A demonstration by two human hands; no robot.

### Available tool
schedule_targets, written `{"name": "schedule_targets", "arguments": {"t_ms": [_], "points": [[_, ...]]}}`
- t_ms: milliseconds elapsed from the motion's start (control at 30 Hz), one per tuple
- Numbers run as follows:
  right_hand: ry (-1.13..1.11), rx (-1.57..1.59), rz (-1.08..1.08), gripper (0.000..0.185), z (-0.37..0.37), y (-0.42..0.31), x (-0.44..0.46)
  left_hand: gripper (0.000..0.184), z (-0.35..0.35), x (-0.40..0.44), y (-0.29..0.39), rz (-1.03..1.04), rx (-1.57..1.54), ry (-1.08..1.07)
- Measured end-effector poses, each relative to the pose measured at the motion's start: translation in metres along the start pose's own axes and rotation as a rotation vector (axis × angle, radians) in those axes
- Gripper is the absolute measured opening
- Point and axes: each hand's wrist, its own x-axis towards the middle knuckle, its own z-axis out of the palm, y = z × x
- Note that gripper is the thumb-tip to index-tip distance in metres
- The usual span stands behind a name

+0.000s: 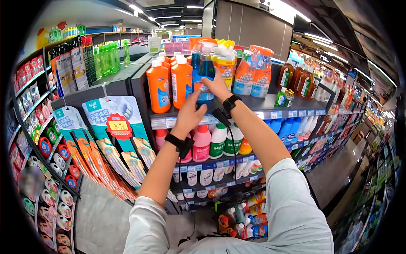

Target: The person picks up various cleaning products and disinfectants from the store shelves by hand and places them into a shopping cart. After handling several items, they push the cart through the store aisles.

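Observation:
On the top shelf, a blue spray bottle [206,69] stands between orange bottles and yellow-topped bottles. My right hand [217,86] holds it from the right side, fingers wrapped partly behind it. My left hand [190,113] is at the lower left of the same bottle, its thumb and fingers apart, with fingertips near or against the bottle's base; contact is hard to make out. Two orange bottles [181,82] with white caps stand just left of the blue one. To the right is a yellow bottle [225,63], partly hidden by my right hand.
Orange-topped spray bottles [252,72] and brown bottles [304,83] stand further right. Below are pink bottles [201,143] and white-and-green bottles [218,141]. Hanging toothbrush packs [118,127] flank the left side. A black cable [235,152] hangs in front of the shelves.

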Motion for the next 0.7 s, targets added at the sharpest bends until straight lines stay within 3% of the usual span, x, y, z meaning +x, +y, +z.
{"name": "schedule_targets", "arguments": {"t_ms": [67,133,233,400,467,600,700], "points": [[-0.049,-0.022,0.082,0.088,-0.002,-0.003,0.003,0.061,0.005,0.015,-0.013,0.040,0.020,-0.021],[-0.125,0.089,0.179,0.082,0.002,0.022,0.017,0.067,0.011,0.020,-0.015,0.084,0.223,-0.053],[-0.177,0.070,0.119,0.063,-0.013,0.000,0.011,0.070,0.012,0.017,-0.005,0.012,0.283,-0.081],[-0.288,-0.089,0.162,0.062,-0.032,-0.011,0.009,0.069,0.019,0.013,-0.010,0.033,0.361,-0.040],[-0.182,-0.083,0.102,0.066,-0.033,-0.002,0.012,0.069,0.018,0.012,-0.003,0.059,0.384,-0.023],[-0.269,-0.191,0.085,0.078,-0.037,-0.003,0.016,0.068,0.022,0.010,0.005,0.050,0.349,-0.029],[-0.264,-0.228,0.028,0.066,-0.042,-0.025,0.012,0.067,0.027,0.010,0.000,0.151,0.383,0.097]]}}
